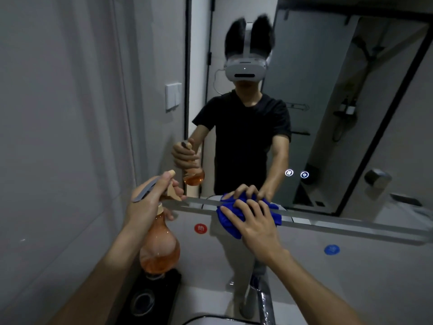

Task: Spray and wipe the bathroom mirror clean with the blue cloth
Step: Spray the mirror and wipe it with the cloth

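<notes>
The bathroom mirror (316, 102) fills the upper right and reflects a person in a black shirt. My right hand (254, 222) presses a bunched blue cloth (228, 221) against the mirror's bottom edge, fingers curled over the cloth. My left hand (150, 200) grips the neck and trigger head of an orange see-through spray bottle (160, 249), held upright to the left of the mirror, nozzle facing the glass. The bottle is about a third full of liquid.
A grey wall (58, 137) closes in on the left, with a white switch plate (173, 97) beside the mirror. Below the mirror are a red sticker (200, 228) and a blue sticker (331, 249). A chrome tap (264, 299) and a dark tray (150, 299) sit below.
</notes>
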A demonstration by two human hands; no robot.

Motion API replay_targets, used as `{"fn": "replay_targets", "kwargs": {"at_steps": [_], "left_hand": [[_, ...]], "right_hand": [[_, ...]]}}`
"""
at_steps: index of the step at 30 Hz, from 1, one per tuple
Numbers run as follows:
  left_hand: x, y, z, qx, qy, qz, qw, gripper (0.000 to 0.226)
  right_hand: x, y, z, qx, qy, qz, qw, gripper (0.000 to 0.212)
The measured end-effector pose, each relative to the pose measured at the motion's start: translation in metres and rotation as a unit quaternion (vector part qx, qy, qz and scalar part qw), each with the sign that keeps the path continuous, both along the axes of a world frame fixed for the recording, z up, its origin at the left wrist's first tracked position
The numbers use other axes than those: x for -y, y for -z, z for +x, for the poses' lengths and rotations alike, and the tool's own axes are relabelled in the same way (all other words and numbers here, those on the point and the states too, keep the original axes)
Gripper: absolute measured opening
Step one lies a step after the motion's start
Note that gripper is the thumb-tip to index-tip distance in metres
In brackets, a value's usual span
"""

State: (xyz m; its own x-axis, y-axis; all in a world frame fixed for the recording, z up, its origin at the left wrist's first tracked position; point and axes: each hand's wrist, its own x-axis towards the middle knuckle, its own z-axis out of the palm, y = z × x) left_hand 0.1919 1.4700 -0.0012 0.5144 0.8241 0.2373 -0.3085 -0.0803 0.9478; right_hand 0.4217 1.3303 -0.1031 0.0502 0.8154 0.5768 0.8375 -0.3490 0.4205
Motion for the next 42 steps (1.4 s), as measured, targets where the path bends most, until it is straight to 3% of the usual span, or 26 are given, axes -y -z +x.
{"fn": "replay_targets", "kwargs": {"at_steps": [12, 16, 20, 23, 27, 31, 34, 37, 42], "left_hand": [[-0.017, 0.009, -0.023, -0.025, -0.040, 0.011, 0.999, 0.042], [-0.024, 0.004, -0.027, 0.008, -0.038, -0.004, 0.999, 0.049], [-0.026, -0.002, -0.031, 0.040, -0.040, -0.015, 0.998, 0.045], [-0.029, -0.007, -0.033, 0.062, -0.044, -0.013, 0.997, 0.043], [-0.029, -0.010, -0.036, 0.076, -0.046, -0.020, 0.996, 0.041], [-0.031, -0.011, -0.044, 0.068, -0.057, -0.016, 0.996, 0.039], [-0.032, -0.011, -0.051, 0.068, -0.067, -0.008, 0.995, 0.036], [-0.034, -0.010, -0.055, 0.067, -0.072, -0.002, 0.995, 0.034], [-0.034, -0.012, -0.055, 0.077, -0.071, -0.002, 0.994, 0.036]], "right_hand": [[-0.004, -0.004, -0.002, -0.012, -0.008, 0.046, 0.999, 0.091], [-0.028, -0.092, -0.010, -0.040, -0.070, 0.223, 0.972, 0.064], [-0.066, -0.203, -0.026, -0.066, -0.070, 0.342, 0.935, 0.065], [-0.097, -0.221, -0.044, -0.085, -0.069, 0.372, 0.922, 0.069], [-0.121, -0.136, -0.054, 0.024, -0.109, 0.190, 0.975, 0.069], [-0.100, -0.029, -0.043, 0.112, -0.170, -0.019, 0.979, 0.061], [-0.080, -0.018, -0.028, 0.122, -0.177, -0.042, 0.976, 0.052], [-0.074, -0.058, -0.016, 0.113, -0.183, 0.039, 0.976, 0.055], [-0.096, -0.196, -0.029, 0.012, -0.093, 0.268, 0.959, 0.065]]}}
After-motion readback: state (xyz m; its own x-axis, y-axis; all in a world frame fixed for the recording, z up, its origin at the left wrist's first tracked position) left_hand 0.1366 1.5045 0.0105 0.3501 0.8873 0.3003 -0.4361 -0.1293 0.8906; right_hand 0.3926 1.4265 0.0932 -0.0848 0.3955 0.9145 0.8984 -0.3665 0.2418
